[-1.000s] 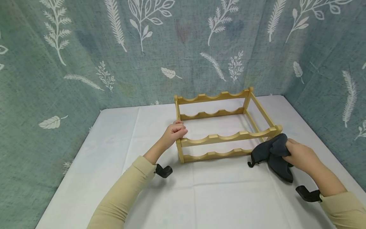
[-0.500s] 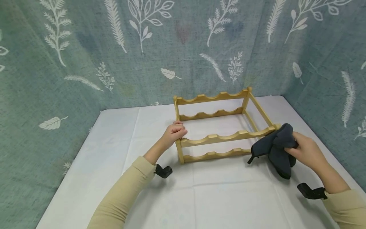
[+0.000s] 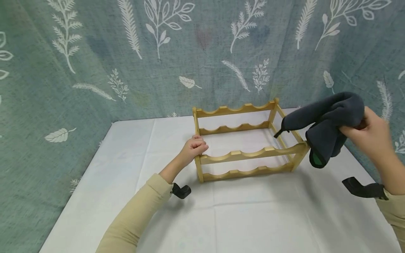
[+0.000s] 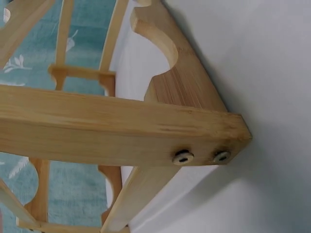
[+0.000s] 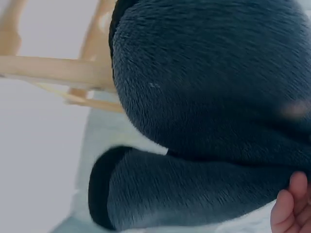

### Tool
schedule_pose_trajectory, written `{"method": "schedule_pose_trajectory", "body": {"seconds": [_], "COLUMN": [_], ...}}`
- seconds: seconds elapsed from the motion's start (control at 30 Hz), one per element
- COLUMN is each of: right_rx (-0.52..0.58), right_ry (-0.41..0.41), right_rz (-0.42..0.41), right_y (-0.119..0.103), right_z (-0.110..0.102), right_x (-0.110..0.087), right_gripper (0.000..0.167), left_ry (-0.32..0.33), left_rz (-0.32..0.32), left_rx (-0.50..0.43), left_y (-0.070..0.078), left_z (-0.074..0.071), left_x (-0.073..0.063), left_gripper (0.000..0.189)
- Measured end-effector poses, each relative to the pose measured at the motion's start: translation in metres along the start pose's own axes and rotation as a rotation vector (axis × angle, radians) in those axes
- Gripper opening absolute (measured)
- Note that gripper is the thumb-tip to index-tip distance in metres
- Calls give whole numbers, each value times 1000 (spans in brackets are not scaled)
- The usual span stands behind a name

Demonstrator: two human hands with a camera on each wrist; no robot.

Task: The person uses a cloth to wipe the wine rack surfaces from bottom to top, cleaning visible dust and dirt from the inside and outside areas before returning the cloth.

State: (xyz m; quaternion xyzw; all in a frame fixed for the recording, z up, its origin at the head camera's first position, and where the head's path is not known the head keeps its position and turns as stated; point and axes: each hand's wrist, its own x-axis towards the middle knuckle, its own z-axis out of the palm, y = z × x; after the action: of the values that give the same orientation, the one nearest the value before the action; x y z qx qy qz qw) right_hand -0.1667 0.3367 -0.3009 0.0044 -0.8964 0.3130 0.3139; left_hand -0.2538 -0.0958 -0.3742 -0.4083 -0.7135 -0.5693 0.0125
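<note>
A light wooden rack (image 3: 235, 156) with scalloped rails stands on the white-covered table. My left hand (image 3: 193, 147) grips its left side near the front corner; the left wrist view shows an end bar (image 4: 121, 128) with two screw heads, but not the fingers. Raised above the rack's right front corner, my right hand (image 3: 371, 135) holds a dark blue-grey fleecy cloth (image 3: 341, 109) with black edging and a small black loop. The cloth (image 5: 204, 73) hangs in folds and fills much of the right wrist view, where only some fingertips (image 5: 283, 206) show at the lower right.
The table (image 3: 177, 225) has a white cover with fold creases. Grey-green curtains (image 3: 209, 66) printed with white leaves close off the back and both sides. A black wrist camera mount (image 3: 181, 191) sits at the left cuff, another (image 3: 364, 188) at the right.
My right hand has lifted the cloth up and to the right, off the rack's right front corner, uncovering that corner post. My left hand and the rack have stayed in place.
</note>
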Motion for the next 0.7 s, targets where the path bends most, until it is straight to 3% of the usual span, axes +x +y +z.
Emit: {"method": "schedule_pose_trajectory", "body": {"seconds": [0.13,0.23,0.33,0.5,0.6,0.7], "right_rx": [-23,-97,-215,-405,-437,-428], "right_ry": [40,22,-130,-495,-604,-638], "right_rz": [-44,-121,-164,-208,-212,-178], "right_y": [-26,-43,-57,-64,-61,-56], "right_z": [-4,-1,7,31,49,61], "right_x": [19,36,56,89,101,106], "right_gripper": [17,15,15,16,16,19], "left_ry": [-11,-21,-24,-33,-32,-33], "left_rz": [6,16,19,54,81,86], "left_rx": [-5,-17,-24,-34,-34,-39], "left_y": [-7,-19,-29,-34,-33,-34], "left_z": [1,1,0,0,2,4], "left_x": [-5,-7,-9,-11,-10,-9], "left_gripper": [36,36,38,38,37,37]}}
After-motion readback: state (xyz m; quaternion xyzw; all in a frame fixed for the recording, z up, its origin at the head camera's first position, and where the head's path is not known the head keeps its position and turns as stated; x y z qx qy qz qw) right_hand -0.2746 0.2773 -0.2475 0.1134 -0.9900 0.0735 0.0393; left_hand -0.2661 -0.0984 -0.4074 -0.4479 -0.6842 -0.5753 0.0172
